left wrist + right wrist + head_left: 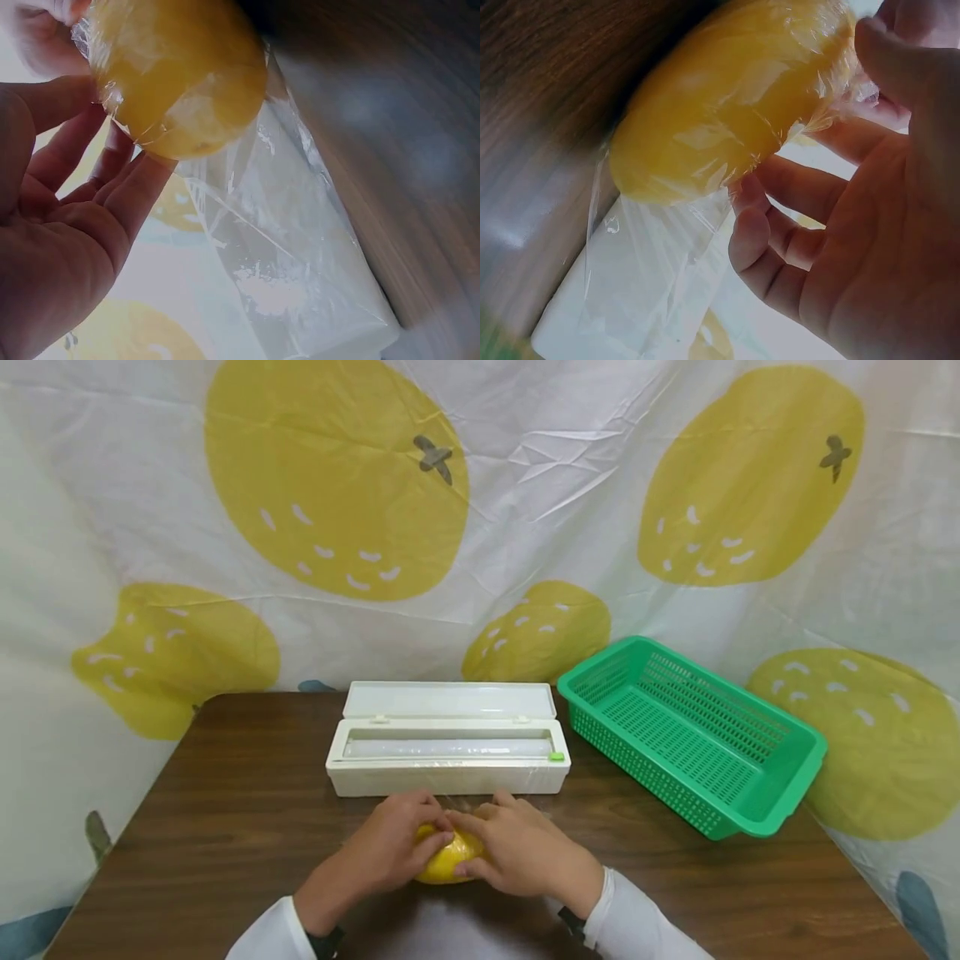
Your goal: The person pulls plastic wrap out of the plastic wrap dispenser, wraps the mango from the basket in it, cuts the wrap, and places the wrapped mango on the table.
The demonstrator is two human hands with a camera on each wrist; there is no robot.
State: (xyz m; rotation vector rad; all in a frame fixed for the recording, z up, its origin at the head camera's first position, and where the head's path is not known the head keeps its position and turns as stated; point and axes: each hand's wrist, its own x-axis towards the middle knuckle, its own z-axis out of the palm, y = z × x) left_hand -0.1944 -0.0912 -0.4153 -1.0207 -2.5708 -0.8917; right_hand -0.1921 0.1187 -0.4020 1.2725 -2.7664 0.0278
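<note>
A smooth, oval yellow fruit lies on the table near its front, covered in clear plastic wrap. My left hand holds it from the left, its thumb and fingers at the wrapped surface. From the other side my right hand grips it, fingers over the top and thumb on the near side. Both hands' fingertips meet close together over the fruit. A sheet of wrap stretches from beneath the fruit to the white wrap dispenser just beyond.
The dispenser's lid stands raised, with the film roll visible inside and a green slider at its right end. At the back right a green perforated basket sits on the brown wooden table. A lemon-print cloth hangs behind.
</note>
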